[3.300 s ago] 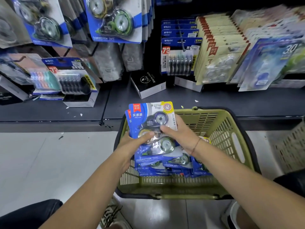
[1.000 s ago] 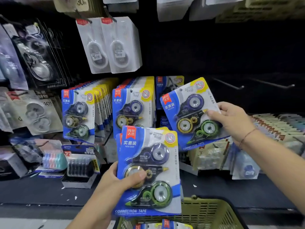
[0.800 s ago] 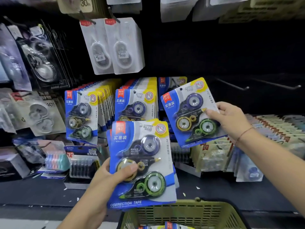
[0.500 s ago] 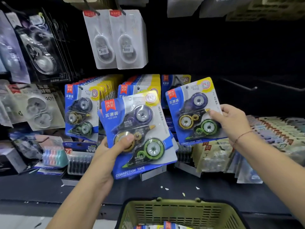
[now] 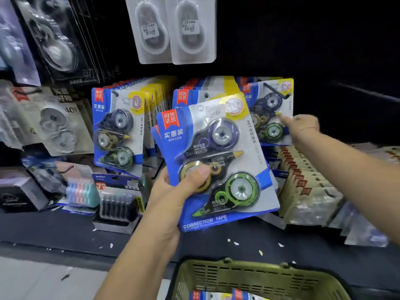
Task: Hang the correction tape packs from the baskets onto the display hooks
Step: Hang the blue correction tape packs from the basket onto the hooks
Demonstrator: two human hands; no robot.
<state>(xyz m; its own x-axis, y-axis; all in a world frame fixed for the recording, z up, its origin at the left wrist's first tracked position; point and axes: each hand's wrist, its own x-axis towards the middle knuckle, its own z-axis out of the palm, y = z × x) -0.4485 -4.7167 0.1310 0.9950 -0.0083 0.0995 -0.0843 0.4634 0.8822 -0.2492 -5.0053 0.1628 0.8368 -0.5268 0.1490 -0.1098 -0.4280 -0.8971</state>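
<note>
Left hand (image 5: 171,191) grips stack (image 5: 216,161), right hand (image 5: 303,128) pinches single pack (image 5: 270,105); basket (image 5: 259,276) holds packs (image 5: 238,295).

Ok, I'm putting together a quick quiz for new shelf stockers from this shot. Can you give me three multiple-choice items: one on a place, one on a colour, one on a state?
1. Where is the right hand?
A) on a ladder
B) at the rightmost pack by the hooks
C) around a phone

2. What colour is the lowest dispenser on the front pack in the left hand?
A) red
B) white
C) green

3. What is the left hand doing?
A) hanging empty
B) gripping a stack of packs, thumb on the front
C) holding a pen

Answers:
1 B, it holds that pack's right edge.
2 C, a green wheel sits just above the words CORRECTION TAPE.
3 B, more blue cards show behind the front pack.
</note>
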